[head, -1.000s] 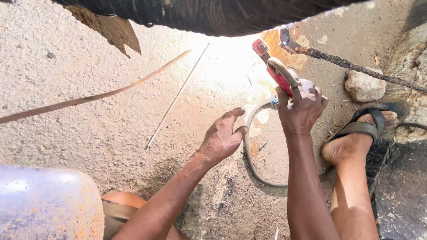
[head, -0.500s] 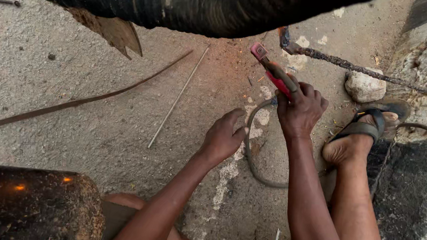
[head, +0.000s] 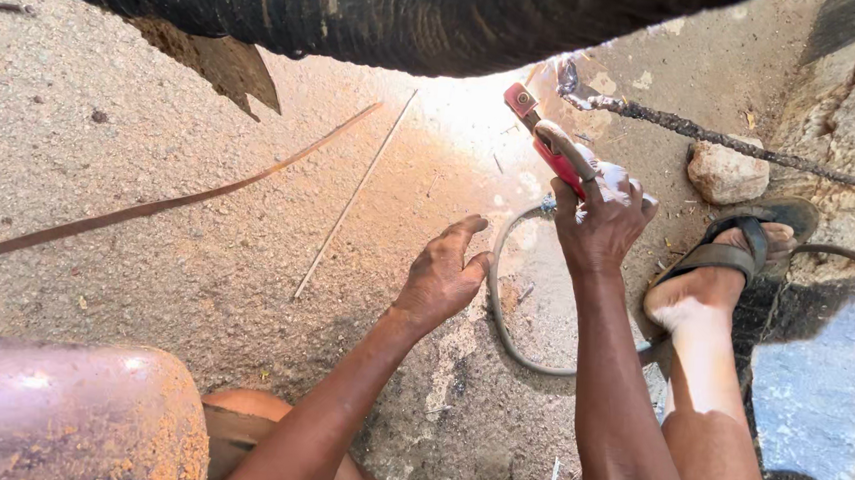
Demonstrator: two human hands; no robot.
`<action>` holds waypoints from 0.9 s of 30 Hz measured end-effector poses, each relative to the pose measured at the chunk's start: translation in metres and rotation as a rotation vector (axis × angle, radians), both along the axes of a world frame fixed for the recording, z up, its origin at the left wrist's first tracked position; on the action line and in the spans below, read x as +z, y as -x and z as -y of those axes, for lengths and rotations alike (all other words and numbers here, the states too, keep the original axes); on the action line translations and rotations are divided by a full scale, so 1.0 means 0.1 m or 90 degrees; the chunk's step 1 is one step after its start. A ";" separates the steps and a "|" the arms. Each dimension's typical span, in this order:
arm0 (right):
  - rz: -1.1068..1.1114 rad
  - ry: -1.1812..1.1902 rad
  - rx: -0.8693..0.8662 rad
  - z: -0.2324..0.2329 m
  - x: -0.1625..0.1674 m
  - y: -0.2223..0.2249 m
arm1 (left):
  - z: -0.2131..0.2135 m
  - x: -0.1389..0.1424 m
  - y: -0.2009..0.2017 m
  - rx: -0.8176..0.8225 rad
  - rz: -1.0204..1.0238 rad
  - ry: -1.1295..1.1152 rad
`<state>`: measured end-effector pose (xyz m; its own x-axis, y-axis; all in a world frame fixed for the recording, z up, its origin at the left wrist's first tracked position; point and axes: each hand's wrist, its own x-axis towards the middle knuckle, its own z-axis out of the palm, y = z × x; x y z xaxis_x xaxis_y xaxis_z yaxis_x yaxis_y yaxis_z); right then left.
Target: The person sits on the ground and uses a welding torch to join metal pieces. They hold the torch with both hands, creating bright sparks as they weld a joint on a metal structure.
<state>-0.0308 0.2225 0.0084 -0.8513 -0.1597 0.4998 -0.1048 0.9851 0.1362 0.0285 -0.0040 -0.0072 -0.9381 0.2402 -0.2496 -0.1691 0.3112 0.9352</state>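
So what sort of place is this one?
Probably an outdoor, ground-level welding spot: bare concrete ground, a red electrode holder gripped in the right hand, and loose metal rods lying about.

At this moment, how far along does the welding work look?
Under way, not finished. The right hand grips the red electrode holder, its tip at a bright glare under the dark curved piece. The left hand hovers open over the concrete ground, holding nothing. A thin rod lies unused. The glare hides the joint, so what is done or left cannot be judged.
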 end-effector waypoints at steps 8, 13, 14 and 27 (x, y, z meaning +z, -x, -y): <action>-0.044 -0.038 0.020 -0.05 -0.05 0.02 | 0.01 -0.03 -0.02 0.004 -0.012 -0.023; 0.019 0.105 0.034 0.07 0.11 -0.02 | -0.02 -0.11 0.00 -0.026 -0.023 -0.038; 0.030 0.097 0.025 0.10 0.14 -0.02 | -0.02 -0.12 0.00 -0.024 -0.032 -0.026; 0.004 0.024 -0.008 0.06 0.05 0.00 | -0.02 -0.05 0.00 0.007 0.007 0.001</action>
